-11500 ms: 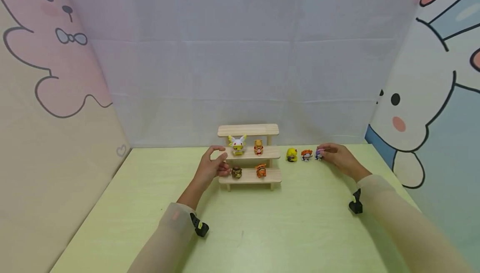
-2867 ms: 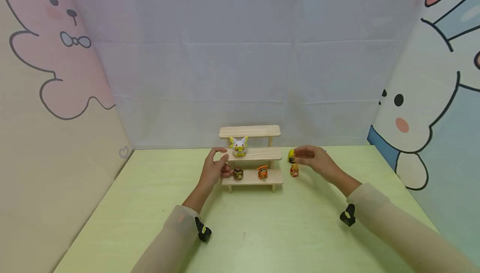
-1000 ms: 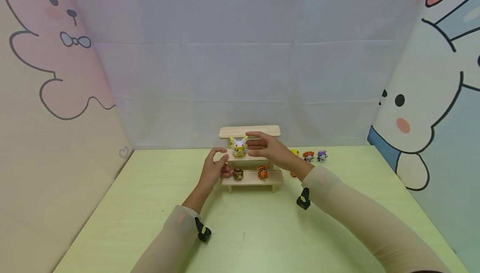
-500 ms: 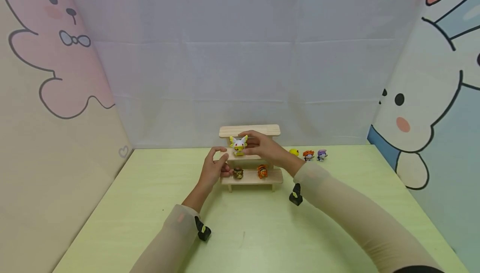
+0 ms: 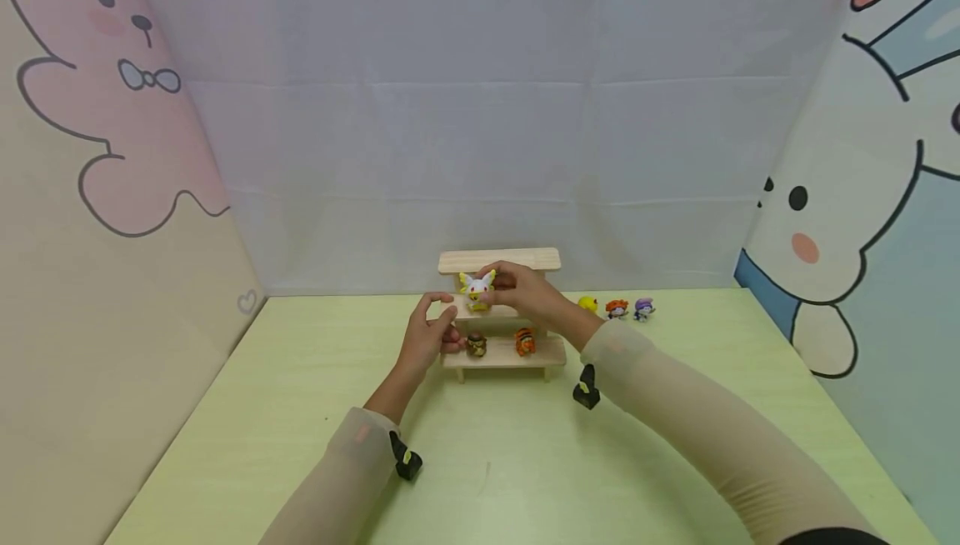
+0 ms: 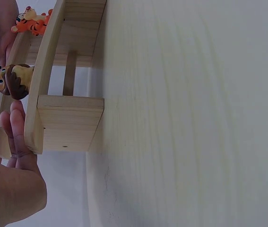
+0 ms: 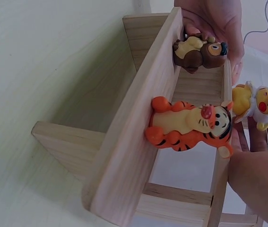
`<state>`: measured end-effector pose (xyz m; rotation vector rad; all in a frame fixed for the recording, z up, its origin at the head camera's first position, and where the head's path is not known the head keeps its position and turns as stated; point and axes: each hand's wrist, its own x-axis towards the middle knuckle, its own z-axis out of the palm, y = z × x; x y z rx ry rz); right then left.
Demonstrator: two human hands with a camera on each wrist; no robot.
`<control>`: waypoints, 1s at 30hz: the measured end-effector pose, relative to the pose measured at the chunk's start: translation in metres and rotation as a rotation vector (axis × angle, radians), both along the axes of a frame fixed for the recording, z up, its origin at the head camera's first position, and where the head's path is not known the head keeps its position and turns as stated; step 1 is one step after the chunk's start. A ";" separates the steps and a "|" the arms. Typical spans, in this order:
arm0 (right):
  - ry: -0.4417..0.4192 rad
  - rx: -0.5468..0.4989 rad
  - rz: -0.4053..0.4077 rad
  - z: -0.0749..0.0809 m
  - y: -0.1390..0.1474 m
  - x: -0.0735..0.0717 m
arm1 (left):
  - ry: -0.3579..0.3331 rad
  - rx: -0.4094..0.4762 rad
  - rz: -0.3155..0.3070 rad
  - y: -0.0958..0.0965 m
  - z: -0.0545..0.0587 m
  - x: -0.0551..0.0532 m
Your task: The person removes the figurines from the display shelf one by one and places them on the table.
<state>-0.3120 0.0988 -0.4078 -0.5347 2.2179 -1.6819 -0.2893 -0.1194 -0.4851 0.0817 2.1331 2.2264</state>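
Observation:
A three-step wooden display stand (image 5: 495, 260) stands at the back of the table. My left hand (image 5: 422, 337) holds its left end, fingers around the ends of the lower boards. On the middle step, my right hand (image 5: 527, 293) pinches a white-and-yellow long-eared figurine (image 5: 474, 285) between thumb and fingers; the right wrist view shows the thumb in front of the figurine (image 7: 253, 101) and fingers behind. On the bottom step stand a brown owl figurine (image 6: 16, 81), right at my left fingertips, and an orange striped tiger figurine (image 7: 190, 124).
Right of the stand, on the pale table (image 5: 480, 462), a yellow figurine (image 5: 588, 303), partly hidden, stands in a row with an orange-haired figurine (image 5: 617, 309) and a purple-capped figurine (image 5: 643, 309). A white cloth wall (image 5: 480, 128) rises behind.
A bear figurine went from the middle step to the table and is now hidden by my right arm. My right hand moved left from the table figurines and took hold of the white-and-yellow figurine.

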 end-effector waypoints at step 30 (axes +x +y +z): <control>-0.033 -0.077 0.010 0.001 0.028 0.007 | 0.027 0.004 0.002 0.000 0.000 0.002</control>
